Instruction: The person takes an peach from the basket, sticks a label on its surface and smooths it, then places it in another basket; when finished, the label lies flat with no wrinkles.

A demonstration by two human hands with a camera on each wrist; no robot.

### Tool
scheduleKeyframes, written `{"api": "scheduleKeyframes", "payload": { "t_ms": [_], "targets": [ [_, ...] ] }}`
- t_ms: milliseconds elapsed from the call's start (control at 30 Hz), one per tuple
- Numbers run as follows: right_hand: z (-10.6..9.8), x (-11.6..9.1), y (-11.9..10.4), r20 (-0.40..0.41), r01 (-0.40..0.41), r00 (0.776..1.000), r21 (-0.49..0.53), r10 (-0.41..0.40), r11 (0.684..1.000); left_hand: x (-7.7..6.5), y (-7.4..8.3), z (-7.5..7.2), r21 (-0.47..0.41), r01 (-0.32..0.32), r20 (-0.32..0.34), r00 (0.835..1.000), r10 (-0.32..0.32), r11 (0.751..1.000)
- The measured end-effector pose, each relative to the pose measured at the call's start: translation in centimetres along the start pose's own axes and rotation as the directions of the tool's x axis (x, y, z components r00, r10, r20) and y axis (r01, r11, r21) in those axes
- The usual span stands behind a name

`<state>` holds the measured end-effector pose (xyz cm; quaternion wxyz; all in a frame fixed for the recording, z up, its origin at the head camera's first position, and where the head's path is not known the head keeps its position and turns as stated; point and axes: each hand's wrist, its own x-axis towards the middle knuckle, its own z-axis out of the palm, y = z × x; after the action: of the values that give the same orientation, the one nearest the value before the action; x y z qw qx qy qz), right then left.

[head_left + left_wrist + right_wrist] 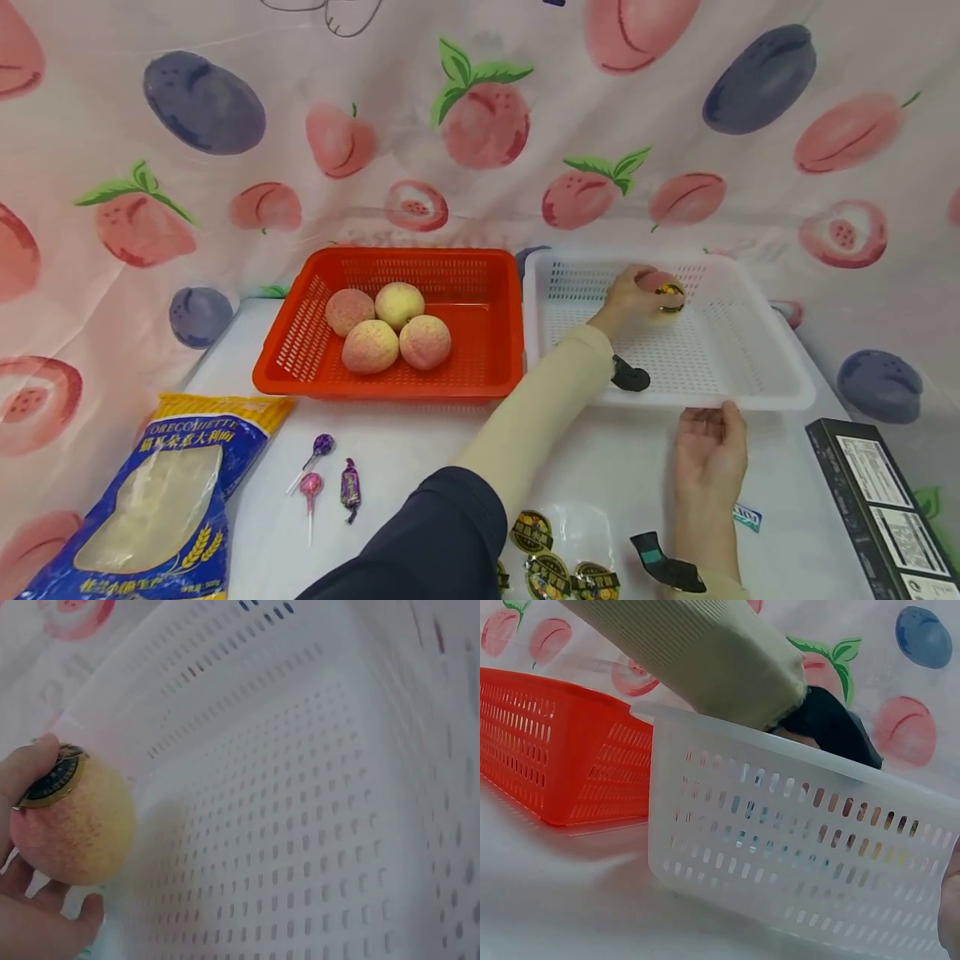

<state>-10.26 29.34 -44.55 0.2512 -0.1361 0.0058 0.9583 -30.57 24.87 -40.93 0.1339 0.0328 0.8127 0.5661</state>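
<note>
My left hand [628, 293] reaches into the white plastic basket [772, 350] and holds a peach [94, 829] between thumb and fingers. A round black-and-gold sticker [56, 780] sits on the peach's skin, with one fingertip on the sticker's edge. At the front of the white basket, my right hand [711, 454] grips the edge, palm turned up and fingertips hidden under the rim; only a sliver of it shows in the right wrist view. To the left, an orange-red basket [480, 342] holds several peaches [371, 346] grouped together.
Several more round stickers [532, 532] lie on a clear sheet at the front. On the left are a blue pasta bag [150, 508], two lollipops [311, 483] and a purple wrapped candy [350, 492]. A black box [885, 500] and a small mint-coloured packet [747, 517] lie on the right.
</note>
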Motion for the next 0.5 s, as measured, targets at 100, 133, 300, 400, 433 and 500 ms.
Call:
{"api": "scheduleKeyframes", "payload": {
  "t_ms": [100, 133, 300, 400, 433, 500],
  "targets": [
    [-0.1, 0.1, 0.0, -0.005, 0.013, 1.000, 0.003, -0.013, 1.000, -0.1, -0.6, 0.2, 0.008, 0.014, 0.033, 0.999, -0.014, 1.000],
    [-0.1, 0.1, 0.0, -0.005, 0.015, 1.000, 0.007, -0.015, 1.000, -0.1, -0.7, 0.3, 0.011, 0.014, 0.044, 0.999, -0.015, 1.000],
    [-0.2, 0.1, 0.1, -0.001, 0.007, 1.000, 0.015, -0.007, 1.000, -0.4, -1.0, 0.1, -0.012, 0.039, 0.092, 0.995, -0.038, 0.999],
    [-0.1, 0.0, 0.1, 0.018, -0.004, 1.000, 0.013, 0.004, 1.000, -0.7, -0.6, -0.2, 0.002, 0.067, 0.120, 0.991, -0.067, 0.998],
    [-0.1, 0.0, 0.0, 0.027, -0.006, 1.000, 0.010, 0.006, 1.000, -0.8, -0.3, -0.3, 0.013, 0.066, 0.129, 0.989, -0.067, 0.998],
    [-0.2, -0.1, 0.1, 0.042, -0.017, 0.999, 0.006, 0.017, 1.000, -1.2, 0.1, -1.0, 0.026, 0.062, 0.146, 0.987, -0.065, 0.998]
  ]
}}
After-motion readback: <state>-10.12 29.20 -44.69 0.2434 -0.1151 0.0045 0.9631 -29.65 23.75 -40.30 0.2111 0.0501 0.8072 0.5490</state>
